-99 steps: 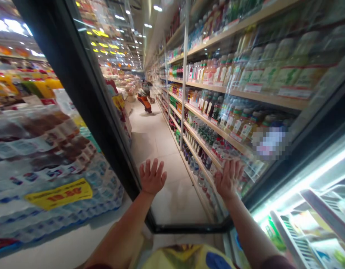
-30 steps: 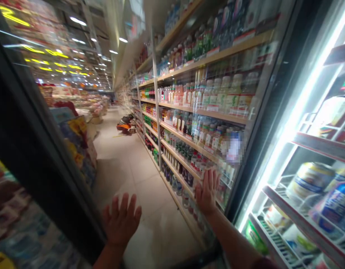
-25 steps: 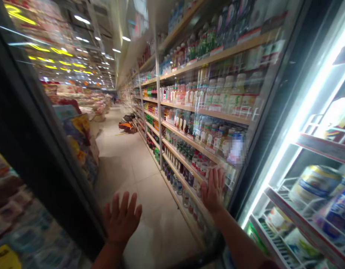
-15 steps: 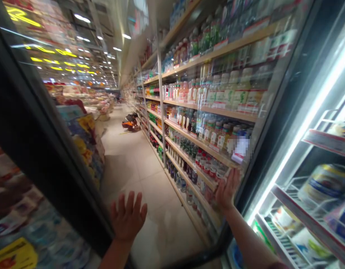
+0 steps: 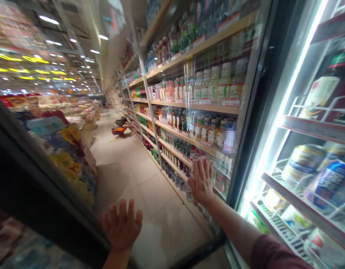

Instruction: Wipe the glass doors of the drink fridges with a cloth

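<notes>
An open glass cooler door [image 5: 150,149] with a black frame stands in front of me, and the store aisle shows through the pane. My left hand [image 5: 121,224] lies flat on the glass near the frame's left edge, fingers spread. My right hand [image 5: 201,180] is pressed flat on the pane close to the hinge side, fingers together and stretched out. Neither hand holds anything. To the right, the lit cooler shelves [image 5: 315,127] carry cans [image 5: 304,164] and bottles.
Seen through the glass, wooden shelves of drink bottles [image 5: 189,123] run along the right of a tiled aisle [image 5: 124,164]. A person in orange [image 5: 119,127] crouches far down the aisle. Stacked packaged goods [image 5: 66,149] stand on the left.
Both hands stay flat on the glass. The view has swung right, showing more of the cooler shelves. My right hand sits slightly further left on the pane than half a second ago.
</notes>
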### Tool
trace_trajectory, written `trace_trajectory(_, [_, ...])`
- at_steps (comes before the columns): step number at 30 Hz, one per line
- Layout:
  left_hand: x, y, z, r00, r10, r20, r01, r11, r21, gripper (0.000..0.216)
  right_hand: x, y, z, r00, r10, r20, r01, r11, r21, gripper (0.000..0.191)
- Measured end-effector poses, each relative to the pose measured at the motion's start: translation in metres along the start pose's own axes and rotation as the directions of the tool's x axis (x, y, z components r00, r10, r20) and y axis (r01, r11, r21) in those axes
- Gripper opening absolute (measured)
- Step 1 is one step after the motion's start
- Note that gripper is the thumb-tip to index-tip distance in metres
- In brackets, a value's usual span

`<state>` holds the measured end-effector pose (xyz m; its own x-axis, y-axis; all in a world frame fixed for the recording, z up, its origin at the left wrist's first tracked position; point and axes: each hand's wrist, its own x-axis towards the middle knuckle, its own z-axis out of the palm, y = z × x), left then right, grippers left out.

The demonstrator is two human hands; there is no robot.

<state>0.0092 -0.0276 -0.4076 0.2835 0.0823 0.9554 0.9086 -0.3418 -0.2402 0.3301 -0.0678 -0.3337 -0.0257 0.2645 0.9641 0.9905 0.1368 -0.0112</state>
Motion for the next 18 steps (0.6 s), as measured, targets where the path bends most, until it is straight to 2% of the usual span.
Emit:
trace_trajectory(2, [-0.001, -0.001, 0.001, 1.0, 0.003, 0.006, -0.003, 1.0, 0.021, 0.078, 0.005, -0.007, -0.001, 0.995, -0.093, 0.028, 0.093, 0.996, 0.013, 0.072])
trace_trajectory(3, [-0.001, -0.001, 0.001, 1.0, 0.003, 0.007, -0.003, 1.0, 0.031, 0.078, 0.015, -0.006, -0.003, 0.996, -0.084, 0.025, 0.084, 0.996, 0.024, 0.071])
trace_trajectory(7, [-0.001, 0.001, -0.002, 1.0, 0.012, -0.003, -0.012, 0.998, 0.054, 0.076, 0.072, -0.008, -0.01, 0.99, 0.125, -0.059, -0.124, 0.992, 0.033, 0.069])
trace_trajectory(9, [0.004, 0.004, -0.007, 1.0, 0.015, -0.019, -0.014, 0.998, 0.059, 0.075, 0.077, -0.025, -0.006, 0.989, 0.137, -0.056, -0.135, 0.99, 0.028, 0.069])
trace_trajectory(12, [0.027, 0.008, -0.02, 0.999, -0.007, -0.033, 0.007, 1.0, 0.018, 0.064, 0.042, -0.06, 0.006, 0.999, -0.048, 0.021, 0.047, 0.998, 0.051, 0.063])
trace_trajectory(14, [0.052, 0.007, -0.03, 0.998, -0.004, -0.06, 0.004, 1.0, -0.002, 0.063, 0.011, -0.074, 0.012, 0.964, -0.264, 0.017, 0.26, 0.959, 0.114, 0.054])
trace_trajectory(16, [0.081, 0.004, -0.037, 0.994, 0.013, -0.113, -0.01, 1.0, 0.021, 0.073, -0.005, -0.073, 0.013, 0.911, -0.412, 0.006, 0.406, 0.9, 0.161, 0.049])
trace_trajectory(18, [0.104, 0.0, -0.038, 0.995, -0.024, -0.096, 0.029, 0.999, 0.041, 0.085, 0.003, -0.056, 0.006, 0.907, -0.422, 0.008, 0.415, 0.895, 0.164, 0.05])
